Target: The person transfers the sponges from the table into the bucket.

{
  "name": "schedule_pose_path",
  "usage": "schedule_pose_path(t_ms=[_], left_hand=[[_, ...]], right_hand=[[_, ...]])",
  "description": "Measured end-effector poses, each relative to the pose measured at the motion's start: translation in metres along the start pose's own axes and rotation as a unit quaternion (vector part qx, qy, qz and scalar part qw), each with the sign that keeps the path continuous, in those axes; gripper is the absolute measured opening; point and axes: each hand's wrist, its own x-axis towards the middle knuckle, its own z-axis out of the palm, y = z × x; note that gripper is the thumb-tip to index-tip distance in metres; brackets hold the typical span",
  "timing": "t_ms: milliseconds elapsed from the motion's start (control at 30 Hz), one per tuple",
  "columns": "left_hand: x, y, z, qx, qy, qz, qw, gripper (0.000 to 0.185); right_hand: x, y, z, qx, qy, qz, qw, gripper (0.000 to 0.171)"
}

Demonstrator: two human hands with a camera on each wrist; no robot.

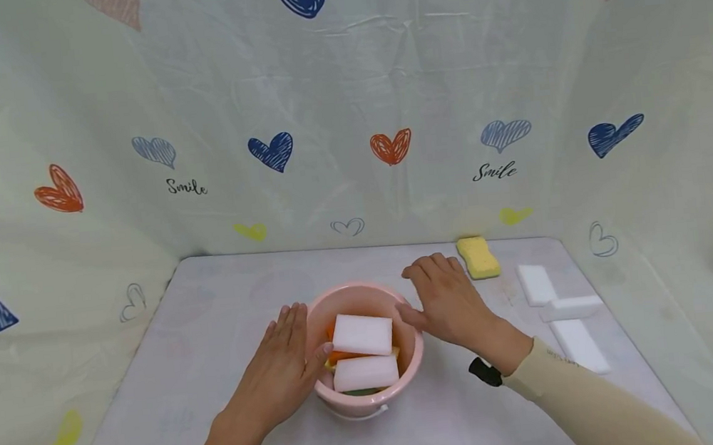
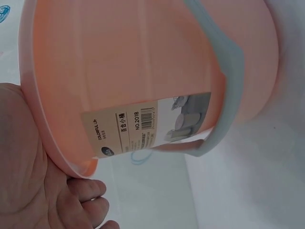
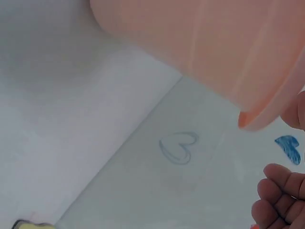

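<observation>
A small pink bucket [image 1: 369, 354] stands upright near the middle of a pale surface [image 1: 172, 383], close to the person's body. Inside it, two white sponge blocks [image 1: 362, 334] lie stacked at a slant, reaching about to the rim, with something orange [image 1: 342, 356] and a hint of yellow and green beneath them (too hidden to identify). The left wrist view shows a printed label [image 2: 143, 128] on the bucket's outer wall and a pale handle [image 2: 224, 95] folded down against its side.

The left hand [image 1: 287, 369] lies flat against the bucket's left side, fingers straight and together, thumb at the rim. The right hand [image 1: 444, 300] rests on the surface just beside the right rim, fingers spread and relaxed, thumb at or very near the rim; neither hand is curled around anything.

The likely risk: the bucket is light and well filled, so an uneven push from either flat palm could tip or slide it, and the top sponge block, sitting loosely at rim height, could spill out.

Further right, well apart from the bucket, lie three more white blocks [image 1: 563, 310], and a yellow sponge [image 1: 478, 256] sits near the back edge. A heart-printed curtain [image 1: 345, 109] surrounds the surface.
</observation>
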Motion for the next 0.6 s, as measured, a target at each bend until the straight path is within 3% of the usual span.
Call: schedule_pose_path(t_ms=[200,600], left_hand=[[0.000,0.000,0.000,-0.007,0.003,0.002,1.0000,0.087],[0.000,-0.001,0.000,-0.015,-0.001,0.004,0.9999,0.089]], right_hand=[[-0.010,0.041,-0.001,-0.028,0.056,0.052,0.997,0.046],[-0.042,0.112,0.019,-0.078,0.060,0.169,0.981,0.050]])
